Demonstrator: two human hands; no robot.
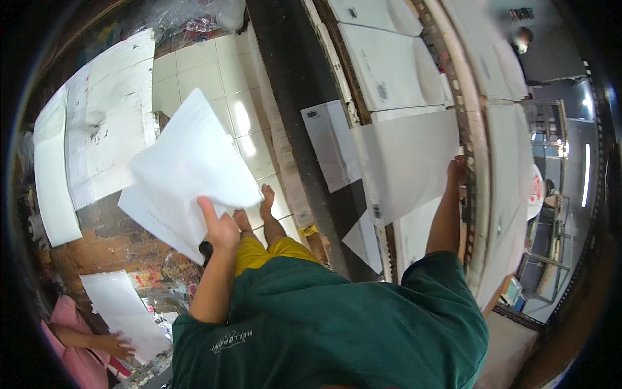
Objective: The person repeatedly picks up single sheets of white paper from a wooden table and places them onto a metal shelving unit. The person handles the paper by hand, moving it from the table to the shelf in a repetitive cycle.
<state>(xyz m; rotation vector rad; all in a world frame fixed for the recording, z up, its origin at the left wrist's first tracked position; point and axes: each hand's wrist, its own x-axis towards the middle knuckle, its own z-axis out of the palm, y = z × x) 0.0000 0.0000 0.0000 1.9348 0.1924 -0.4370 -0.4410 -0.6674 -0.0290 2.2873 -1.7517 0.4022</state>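
My left hand [221, 227] is closed on several large white sheets of paper [194, 155], its thumb lying on top of them. The sheets fan apart a little and hang over the floor to my left. On the right side my right hand [457, 167] is at the edge of a single translucent white sheet [414, 162], pinching it, though its fingertips are partly hidden. That sheet curves across the rack's rail, its left end over the dark bench top. Under and beyond it lie more white sheets [392, 68] in the rack's sections.
A dark narrow bench top [291, 84] runs ahead, a white sheet [327, 142] lying on it. A stained wooden table [103, 240] at left bears a stack of white boards [110, 117]. At lower left a co-worker's hand [116, 347] rests by a sheet. Tiled floor [201, 71] lies between.
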